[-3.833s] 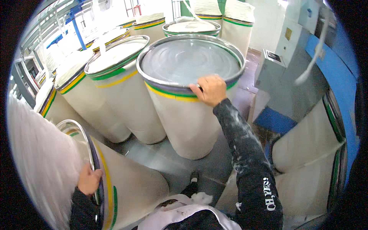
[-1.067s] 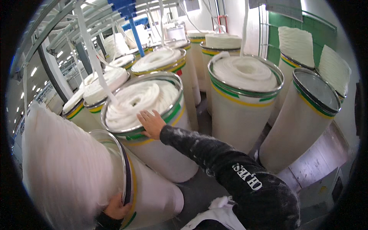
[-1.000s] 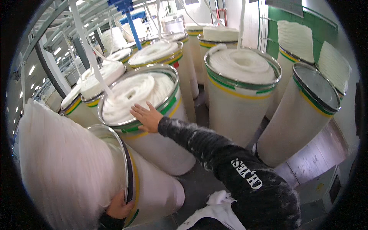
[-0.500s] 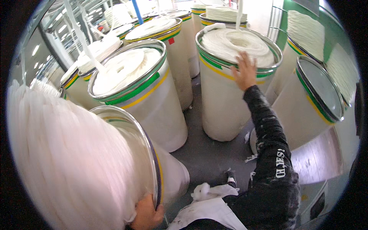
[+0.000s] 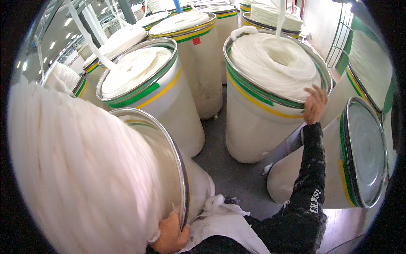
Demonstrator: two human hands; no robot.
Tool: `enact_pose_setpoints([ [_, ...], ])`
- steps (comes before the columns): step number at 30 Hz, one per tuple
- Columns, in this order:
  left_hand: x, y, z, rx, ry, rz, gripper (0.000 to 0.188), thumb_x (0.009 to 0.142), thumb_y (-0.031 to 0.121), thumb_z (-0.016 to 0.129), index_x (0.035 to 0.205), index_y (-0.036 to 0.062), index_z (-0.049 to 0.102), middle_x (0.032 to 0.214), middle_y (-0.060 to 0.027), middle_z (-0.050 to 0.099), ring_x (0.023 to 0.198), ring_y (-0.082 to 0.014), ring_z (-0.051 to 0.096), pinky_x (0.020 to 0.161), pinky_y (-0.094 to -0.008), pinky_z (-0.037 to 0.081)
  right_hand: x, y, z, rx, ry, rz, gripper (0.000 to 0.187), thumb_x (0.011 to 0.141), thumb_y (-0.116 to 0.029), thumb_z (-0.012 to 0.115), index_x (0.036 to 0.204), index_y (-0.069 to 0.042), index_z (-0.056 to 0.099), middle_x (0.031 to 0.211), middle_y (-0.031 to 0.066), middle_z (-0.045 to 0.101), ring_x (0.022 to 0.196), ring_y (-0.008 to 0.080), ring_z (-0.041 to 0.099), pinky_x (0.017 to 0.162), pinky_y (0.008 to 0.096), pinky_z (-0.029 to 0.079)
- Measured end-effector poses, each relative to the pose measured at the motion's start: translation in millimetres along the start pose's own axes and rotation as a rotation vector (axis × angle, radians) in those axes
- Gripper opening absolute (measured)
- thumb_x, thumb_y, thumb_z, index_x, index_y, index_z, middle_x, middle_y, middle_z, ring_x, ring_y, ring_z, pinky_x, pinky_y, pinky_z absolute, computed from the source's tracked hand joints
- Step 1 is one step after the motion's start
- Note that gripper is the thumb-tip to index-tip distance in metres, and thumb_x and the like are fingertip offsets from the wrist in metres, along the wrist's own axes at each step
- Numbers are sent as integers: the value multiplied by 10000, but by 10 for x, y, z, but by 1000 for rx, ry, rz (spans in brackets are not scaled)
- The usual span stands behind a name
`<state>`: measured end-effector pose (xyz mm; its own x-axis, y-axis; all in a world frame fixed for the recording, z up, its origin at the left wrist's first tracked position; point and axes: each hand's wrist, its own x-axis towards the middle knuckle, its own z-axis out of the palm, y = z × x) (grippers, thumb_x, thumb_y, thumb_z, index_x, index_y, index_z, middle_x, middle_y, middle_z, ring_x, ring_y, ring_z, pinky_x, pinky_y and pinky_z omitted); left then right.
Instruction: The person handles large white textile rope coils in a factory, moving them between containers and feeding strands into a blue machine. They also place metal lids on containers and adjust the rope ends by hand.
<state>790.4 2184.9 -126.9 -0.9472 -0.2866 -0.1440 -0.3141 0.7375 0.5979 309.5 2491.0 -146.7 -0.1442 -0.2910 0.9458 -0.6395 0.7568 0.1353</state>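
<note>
At the lower left, my left hand (image 5: pixel 171 233) is closed round the metal rim of a tilted white sliver can (image 5: pixel 198 182). A tall mass of white fibre sliver (image 5: pixel 84 169) bulges from that can and fills the left side. My right hand (image 5: pixel 315 103) reaches forward, its bent fingers hooked over the near right rim of another sliver can (image 5: pixel 258 122) with green and yellow bands. Coiled sliver (image 5: pixel 258 55) with a hollow centre fills this can to the top, and a strand rises from it.
Another full can (image 5: pixel 165 101) stands to the left of it, with more full cans behind. A can (image 5: pixel 308 169) with a grey disc inside its rim leans at the right. Loose fibre tufts lie on the dark floor (image 5: pixel 228 178). Strands hang at the upper left.
My right hand has shifted right along the can's rim, and its spread fingers have bent. My left hand keeps its hold. The whole view has shifted.
</note>
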Motion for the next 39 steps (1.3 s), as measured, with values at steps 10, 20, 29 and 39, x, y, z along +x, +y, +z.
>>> enact_pose_setpoints([
  [10,433,596,321,-102,-284,-81,480,840,154,543,1283,2,438,907,-306,629,901,-464,628,847,-499,475,-169,709,108,98,119,461,390,945,-177,468,1288,5,505,1405,209,453,1339,371,372,1123,448,246],
  [20,1142,1098,610,-230,-211,397,314,824,84,549,1115,-25,508,873,-265,602,854,-466,586,761,-475,476,-266,1727,550,122,-20,608,517,845,-17,403,1357,-18,470,1490,227,341,1406,371,270,1164,399,191],
  [29,1991,1548,662,-19,-80,542,253,788,137,595,1000,27,513,724,-205,579,682,-378,600,619,-455,459,-1577,-1445,259,1212,-442,1118,577,995,-244,436,1470,18,240,1518,245,239,1402,338,256,1154,420,212],
  [39,3083,1686,934,36,-118,766,260,770,167,585,905,-52,546,848,-300,591,824,-453,588,737,-472,465,-1252,-2170,208,1101,13,1138,722,1014,-516,286,1490,8,144,1457,221,290,1337,328,332,1100,416,290],
])
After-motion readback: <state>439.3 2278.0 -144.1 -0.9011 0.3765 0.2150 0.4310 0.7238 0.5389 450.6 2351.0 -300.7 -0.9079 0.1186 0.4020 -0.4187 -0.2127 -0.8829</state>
